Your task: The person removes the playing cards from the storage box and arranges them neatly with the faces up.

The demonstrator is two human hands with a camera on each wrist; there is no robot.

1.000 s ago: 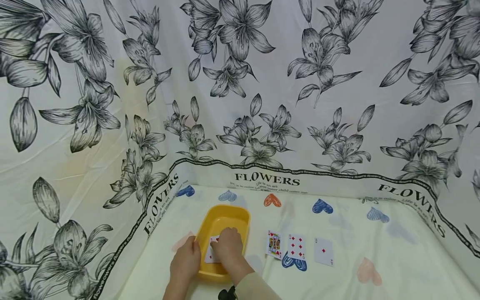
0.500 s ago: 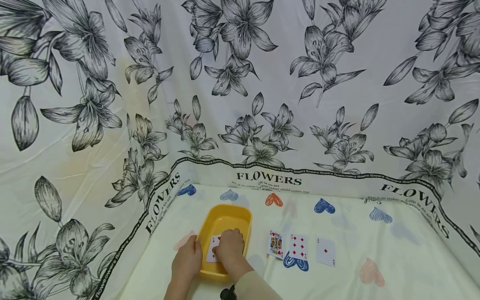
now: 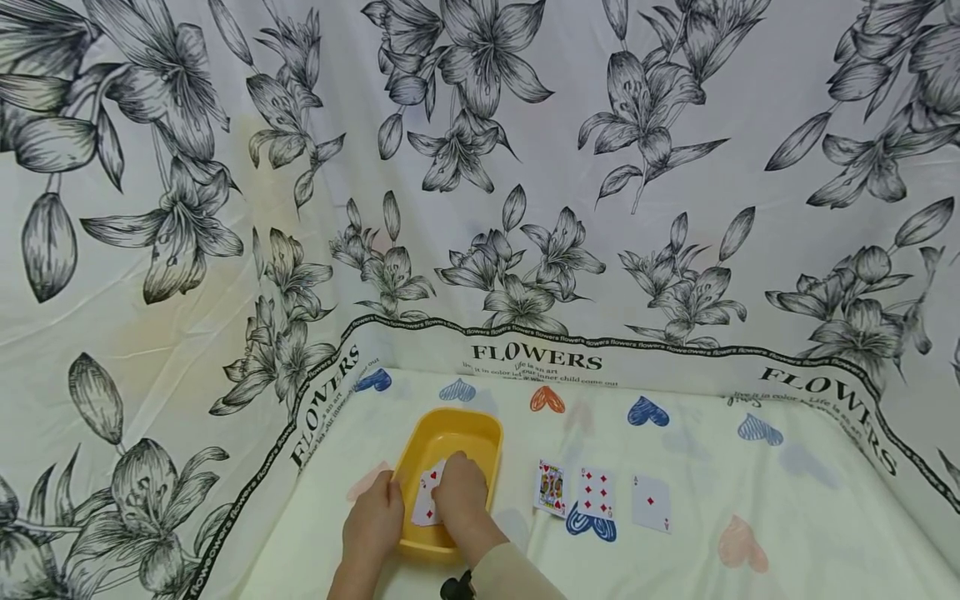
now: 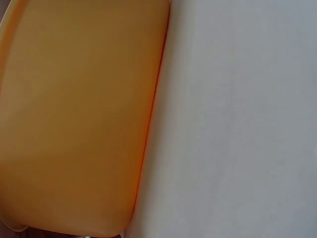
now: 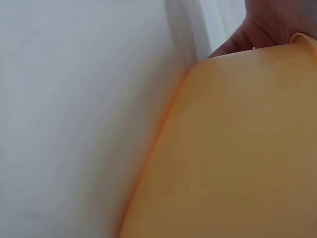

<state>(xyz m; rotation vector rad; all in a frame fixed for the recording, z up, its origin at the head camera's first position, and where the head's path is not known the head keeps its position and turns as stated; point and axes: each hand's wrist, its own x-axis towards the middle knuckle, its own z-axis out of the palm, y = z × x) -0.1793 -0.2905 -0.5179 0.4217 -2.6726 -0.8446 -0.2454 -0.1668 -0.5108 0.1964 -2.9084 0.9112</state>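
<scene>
My left hand (image 3: 373,517) grips the left side of a yellow plastic tray (image 3: 408,546), thumb over the rim. Inside the tray, my right hand (image 3: 462,498) has curled fingers on a white playing card (image 3: 425,500) with red pips, pinching it near its right edge. The hand covers part of the card, and the fingertips are hidden. The left wrist view shows mainly the tray's outer wall (image 4: 74,114). In the right wrist view the tray's wall (image 5: 223,139) fills the right side, with part of a hand (image 5: 267,25) behind it.
Right of the tray, face up in a row, lie a king card (image 3: 551,488), a six of diamonds (image 3: 596,492) and an ace of diamonds (image 3: 651,504). The pale heart-print cloth (image 3: 690,558) lies under everything. A flower-print curtain (image 3: 525,150) rises behind and at the left.
The card in the tray has turned slightly and shows a red pip near its top. My right hand has shifted a little with it. My left hand keeps its grip on the tray.
</scene>
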